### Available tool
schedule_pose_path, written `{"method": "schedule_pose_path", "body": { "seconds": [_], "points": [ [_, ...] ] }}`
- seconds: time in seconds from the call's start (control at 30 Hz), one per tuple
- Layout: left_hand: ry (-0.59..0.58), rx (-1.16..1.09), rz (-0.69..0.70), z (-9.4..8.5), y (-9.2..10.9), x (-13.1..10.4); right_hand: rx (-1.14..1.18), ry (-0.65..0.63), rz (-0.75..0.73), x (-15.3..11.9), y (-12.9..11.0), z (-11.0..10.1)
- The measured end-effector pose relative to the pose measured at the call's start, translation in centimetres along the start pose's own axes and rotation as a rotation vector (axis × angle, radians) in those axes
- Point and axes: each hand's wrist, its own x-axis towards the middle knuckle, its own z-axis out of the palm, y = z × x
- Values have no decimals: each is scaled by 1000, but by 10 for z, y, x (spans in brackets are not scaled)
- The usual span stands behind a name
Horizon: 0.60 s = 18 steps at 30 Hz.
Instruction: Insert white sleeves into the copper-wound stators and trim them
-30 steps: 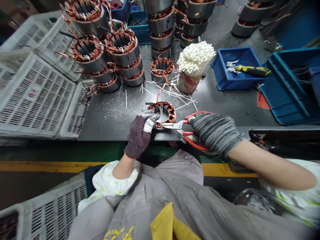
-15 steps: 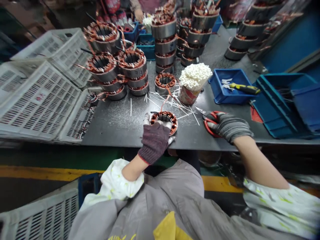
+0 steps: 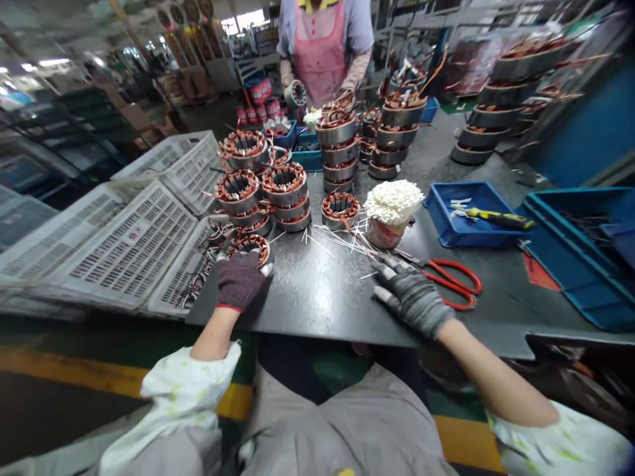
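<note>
My left hand, in a dark purple knitted glove, is closed around a motor stator with copper windings. It stands at the table's left edge, just in front of the stator stacks; my hand hides part of it. My right hand, in a grey striped glove, lies palm down with fingers spread and holds nothing. Just beyond it, red-handled scissors lie on the table, their blades partly behind my fingers. Loose thin white sticks are scattered past both hands. A tub packed with white sticks stands near a single stator.
Several stator stacks rise at the back and left. White plastic crates border the table's left side. At right are a blue bin with a yellow-black tool and a larger teal bin. Across the table, a person in a pink apron holds a stator.
My left hand has moved the stator from the front middle to the table's left side. My right hand has let go of the scissors and shifted left. The view has tilted up.
</note>
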Motion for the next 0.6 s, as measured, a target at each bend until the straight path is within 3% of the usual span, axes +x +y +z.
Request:
{"method": "schedule_pose_path", "body": {
  "seconds": [0.1,0.2,0.3,0.37,0.47,0.53,0.6],
  "points": [
    [57,38,113,-16,26,41,-66,-39,-8,33,9,3],
    [76,-82,264,-21,89,94,-84,-45,1,55,21,2],
    [-42,-264,310,-8,154,140,-86,-7,80,62,27,1],
    [-89,-300,299,6,181,159,-90,28,138,58,25,0],
    [-154,-355,267,21,190,172,-46,70,47,38,15,0],
    [-189,-413,235,23,180,177,13,46,-89,20,5,2],
    [-219,-476,190,16,165,179,43,6,-128,3,-1,7]
  ]
}}
